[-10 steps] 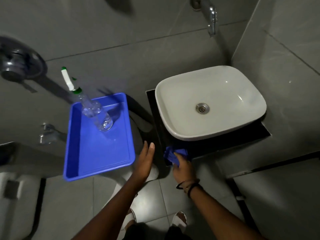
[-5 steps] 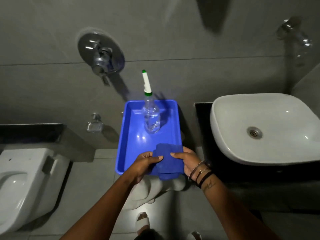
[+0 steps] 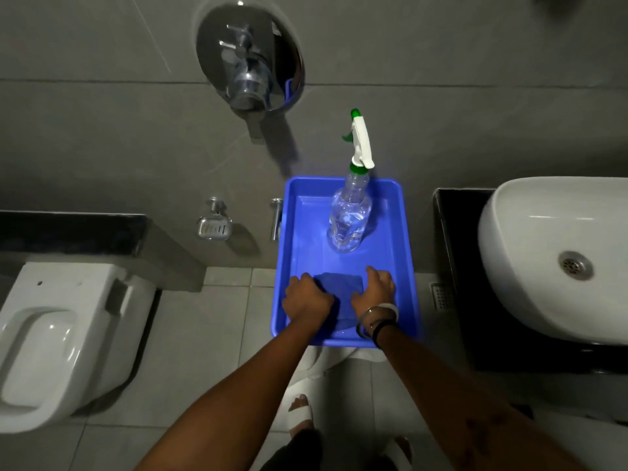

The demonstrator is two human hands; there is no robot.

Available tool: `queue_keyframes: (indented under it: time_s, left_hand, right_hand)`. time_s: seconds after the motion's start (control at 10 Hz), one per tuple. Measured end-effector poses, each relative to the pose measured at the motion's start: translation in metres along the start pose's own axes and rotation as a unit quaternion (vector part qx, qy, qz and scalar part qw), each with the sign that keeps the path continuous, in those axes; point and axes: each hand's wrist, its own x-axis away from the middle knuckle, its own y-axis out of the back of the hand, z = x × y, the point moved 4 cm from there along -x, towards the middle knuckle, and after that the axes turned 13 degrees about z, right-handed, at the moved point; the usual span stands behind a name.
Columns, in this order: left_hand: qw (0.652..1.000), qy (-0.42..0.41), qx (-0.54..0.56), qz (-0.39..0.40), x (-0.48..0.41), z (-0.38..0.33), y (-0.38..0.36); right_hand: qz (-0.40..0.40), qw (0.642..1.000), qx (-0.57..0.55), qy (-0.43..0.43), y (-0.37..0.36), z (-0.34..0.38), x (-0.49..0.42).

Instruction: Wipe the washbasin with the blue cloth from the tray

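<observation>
A folded dark blue cloth [image 3: 341,287] lies flat in the near end of the bright blue tray [image 3: 404,253]. My left hand [image 3: 306,297] rests on the cloth's left edge and my right hand [image 3: 373,294] on its right edge, both pressing it against the tray floor. A clear spray bottle [image 3: 350,219] with a white and green trigger head stands upright in the tray's far half. The white washbasin [image 3: 530,253] sits at the right on a black counter [image 3: 452,239], its metal drain [image 3: 575,265] visible.
A white toilet [image 3: 57,334] stands at the lower left. On the grey tiled wall are a round chrome mixer [image 3: 249,52] and a small chrome soap dish [image 3: 214,227]. The tray rests on a white stand [image 3: 339,360]. My sandalled feet are below on the tiled floor.
The view swung left from the washbasin to the tray. The cloth went from my right hand near the basin's front, to both hands above the tray's near rim, to lying on the tray floor.
</observation>
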Motion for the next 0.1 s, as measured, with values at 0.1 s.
queue_keyframes:
  time_s: [0.1]
  left_hand:
    - [0.996, -0.066, -0.039, -0.039, 0.0178, -0.0231, 0.0332]
  right_hand:
    - [-0.046, 0.991, 0.035, 0.120, 0.0228, 0.0278, 0.0203]
